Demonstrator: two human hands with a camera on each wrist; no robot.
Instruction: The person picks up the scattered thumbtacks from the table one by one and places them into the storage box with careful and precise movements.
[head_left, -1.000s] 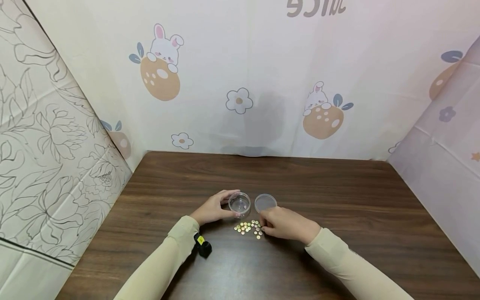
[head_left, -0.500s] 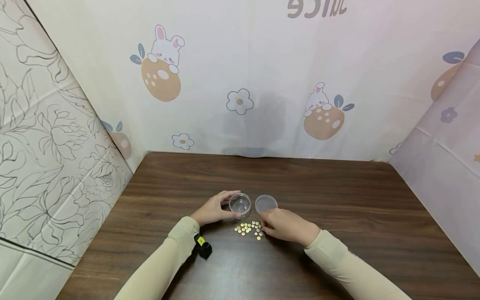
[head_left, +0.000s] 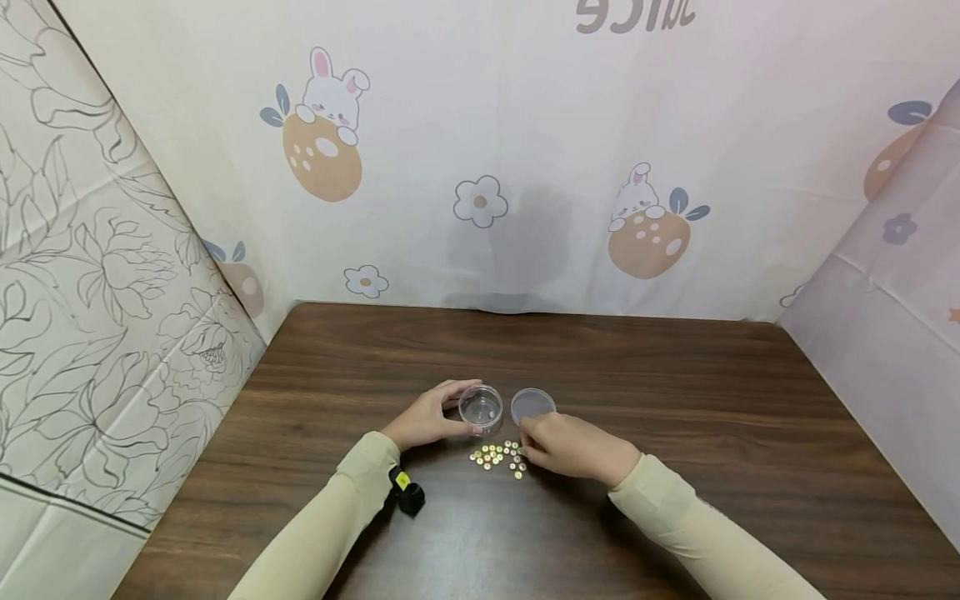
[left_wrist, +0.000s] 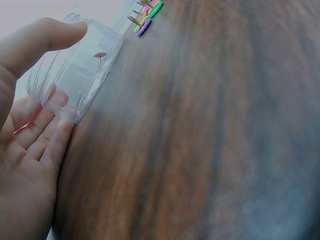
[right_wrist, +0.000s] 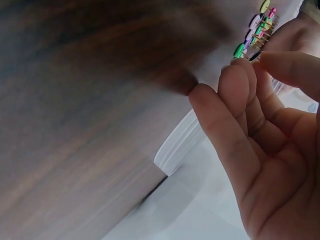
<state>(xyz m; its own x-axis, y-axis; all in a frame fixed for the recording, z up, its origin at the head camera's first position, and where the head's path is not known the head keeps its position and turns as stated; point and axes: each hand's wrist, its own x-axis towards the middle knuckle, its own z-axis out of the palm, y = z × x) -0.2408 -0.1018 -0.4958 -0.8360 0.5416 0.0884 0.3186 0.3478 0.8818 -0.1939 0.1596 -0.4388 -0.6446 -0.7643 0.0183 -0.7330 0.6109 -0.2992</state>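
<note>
My left hand [head_left: 426,419] holds a clear round plastic jar [head_left: 480,407] upright on the table, thumb on the near side and fingers round the far side. One pinkish thumbtack [left_wrist: 100,54] lies inside the jar, its pin downward in the left wrist view. Just in front, several coloured thumbtacks [head_left: 487,457] lie spread out, heads down with pins up. At their right edge is my right hand [head_left: 573,448], its thumb and forefinger pinching a dark-looking thumbtack [right_wrist: 255,56]. Its fingertips hide most of that tack.
The jar's clear round lid [head_left: 534,402] lies to the right of the jar, partly behind my right hand. A black device with a yellow label [head_left: 407,492] sits by the left wrist. The brown wooden table [head_left: 660,367] meets a printed cloth backdrop [head_left: 420,250] behind.
My right fingers have shifted very slightly at the edge of the thumbtacks. The left hand and the jar stay in place.
</note>
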